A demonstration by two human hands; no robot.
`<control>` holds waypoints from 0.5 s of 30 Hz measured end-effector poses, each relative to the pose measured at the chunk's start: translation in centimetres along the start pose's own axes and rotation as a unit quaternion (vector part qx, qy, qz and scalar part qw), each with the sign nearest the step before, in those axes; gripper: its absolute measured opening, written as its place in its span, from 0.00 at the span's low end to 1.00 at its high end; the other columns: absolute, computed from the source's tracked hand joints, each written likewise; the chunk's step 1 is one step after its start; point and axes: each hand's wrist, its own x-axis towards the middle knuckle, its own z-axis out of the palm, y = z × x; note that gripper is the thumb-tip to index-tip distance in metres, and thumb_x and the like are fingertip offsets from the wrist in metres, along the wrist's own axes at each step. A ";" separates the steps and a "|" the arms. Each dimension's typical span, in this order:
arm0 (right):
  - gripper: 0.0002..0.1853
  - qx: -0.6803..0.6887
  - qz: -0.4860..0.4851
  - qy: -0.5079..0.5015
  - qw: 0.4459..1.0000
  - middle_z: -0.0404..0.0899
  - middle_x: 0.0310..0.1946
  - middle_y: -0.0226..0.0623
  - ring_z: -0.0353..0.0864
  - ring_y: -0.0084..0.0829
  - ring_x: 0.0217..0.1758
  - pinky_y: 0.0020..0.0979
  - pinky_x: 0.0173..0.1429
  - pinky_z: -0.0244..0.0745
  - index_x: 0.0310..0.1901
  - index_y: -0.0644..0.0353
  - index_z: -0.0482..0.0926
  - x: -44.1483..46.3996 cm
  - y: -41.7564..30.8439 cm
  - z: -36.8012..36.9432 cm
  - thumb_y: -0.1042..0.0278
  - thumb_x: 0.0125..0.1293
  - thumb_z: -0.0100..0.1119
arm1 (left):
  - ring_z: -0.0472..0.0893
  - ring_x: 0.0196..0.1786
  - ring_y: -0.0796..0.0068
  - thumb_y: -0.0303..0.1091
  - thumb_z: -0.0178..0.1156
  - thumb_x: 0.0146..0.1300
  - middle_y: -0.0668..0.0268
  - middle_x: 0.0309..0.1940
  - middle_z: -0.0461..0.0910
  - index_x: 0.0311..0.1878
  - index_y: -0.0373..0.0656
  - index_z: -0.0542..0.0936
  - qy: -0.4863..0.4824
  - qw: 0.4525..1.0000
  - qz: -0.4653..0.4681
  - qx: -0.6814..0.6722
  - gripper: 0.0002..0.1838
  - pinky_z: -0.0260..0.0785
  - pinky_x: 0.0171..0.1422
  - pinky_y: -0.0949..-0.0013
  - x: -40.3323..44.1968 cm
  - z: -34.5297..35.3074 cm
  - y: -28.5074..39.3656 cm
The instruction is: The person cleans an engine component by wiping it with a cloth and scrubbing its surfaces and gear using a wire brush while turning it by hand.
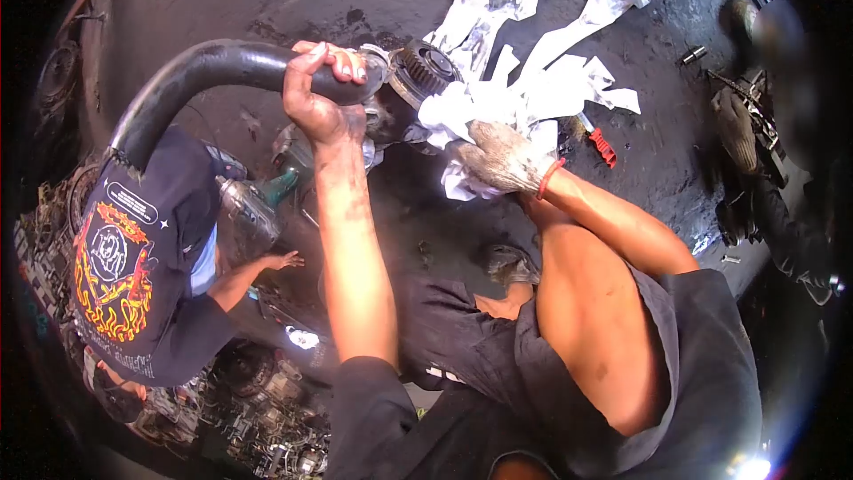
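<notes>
My left hand (322, 93) is bare, its fingers wrapped round the end of a thick black curved hose (213, 62). A metal clamp or fitting (374, 67) sits at that end of the hose. Right beside it is a toothed metal gear (426, 68), attached to a part that my arm and the cloth partly hide. My right hand (505, 158), in a dirty knit glove, is closed on a bunched white cloth (480, 111) against the lower side of the gear part. More strips of white cloth (569, 40) trail across the dark floor beyond it.
A red-handled tool (601, 148) lies right of the cloth. At left a co-worker in a printed black shirt (147, 258) bends near a green and grey power tool (258, 204). Engine parts (267, 409) crowd the lower left. Gloves (736, 129) and a socket (693, 55) lie at right.
</notes>
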 end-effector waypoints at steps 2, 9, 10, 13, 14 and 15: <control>0.22 0.005 0.020 -0.011 1.000 0.82 0.40 0.58 0.82 0.57 0.48 0.53 0.51 0.74 0.48 0.67 0.81 0.2 0.9 0.9 0.52 0.72 0.57 | 0.71 0.24 0.70 0.34 0.58 0.62 0.66 0.20 0.69 0.30 0.45 0.71 -0.010 1.000 -0.006 -0.008 0.07 0.68 0.35 0.65 0.2 0.2 0.0; 0.18 0.015 0.045 0.049 0.998 0.82 0.35 0.57 0.82 0.58 0.39 0.54 0.44 0.75 0.37 0.67 0.83 1.7 1.6 1.1 0.55 0.66 0.60 | 0.72 0.24 0.69 0.32 0.57 0.61 0.65 0.19 0.69 0.29 0.45 0.70 -0.006 1.000 -0.010 -0.006 0.07 0.69 0.36 0.64 1.0 0.7 -0.1; 0.18 0.009 0.044 0.052 0.998 0.82 0.34 0.57 0.83 0.58 0.37 0.53 0.42 0.76 0.36 0.66 0.83 2.1 1.2 0.8 0.55 0.64 0.60 | 0.72 0.24 0.69 0.32 0.57 0.61 0.65 0.19 0.69 0.29 0.45 0.70 -0.004 1.000 -0.009 -0.003 0.07 0.69 0.35 0.64 1.0 0.7 -0.1; 0.17 -0.110 0.017 -0.018 0.994 0.81 0.31 0.58 0.83 0.57 0.33 0.53 0.39 0.77 0.34 0.67 0.83 3.0 0.0 0.3 0.56 0.62 0.60 | 0.72 0.23 0.70 0.32 0.57 0.60 0.65 0.19 0.69 0.29 0.44 0.71 -0.019 1.000 -0.012 -0.010 0.07 0.69 0.34 0.64 1.4 0.8 -0.4; 0.18 -0.103 0.028 -0.031 0.994 0.81 0.30 0.57 0.83 0.57 0.33 0.54 0.40 0.77 0.35 0.67 0.83 3.5 -0.4 0.2 0.56 0.61 0.60 | 0.72 0.23 0.70 0.32 0.58 0.60 0.66 0.19 0.69 0.29 0.44 0.71 -0.009 1.000 -0.011 -0.009 0.07 0.69 0.34 0.65 1.5 0.6 -0.4; 0.18 -0.097 0.038 -0.042 0.994 0.81 0.28 0.56 0.83 0.57 0.32 0.54 0.40 0.77 0.36 0.67 0.83 3.8 -0.6 -0.1 0.56 0.60 0.59 | 0.72 0.23 0.70 0.32 0.58 0.60 0.66 0.19 0.69 0.29 0.43 0.72 -0.009 1.000 -0.008 -0.004 0.07 0.69 0.34 0.65 1.4 0.3 -0.5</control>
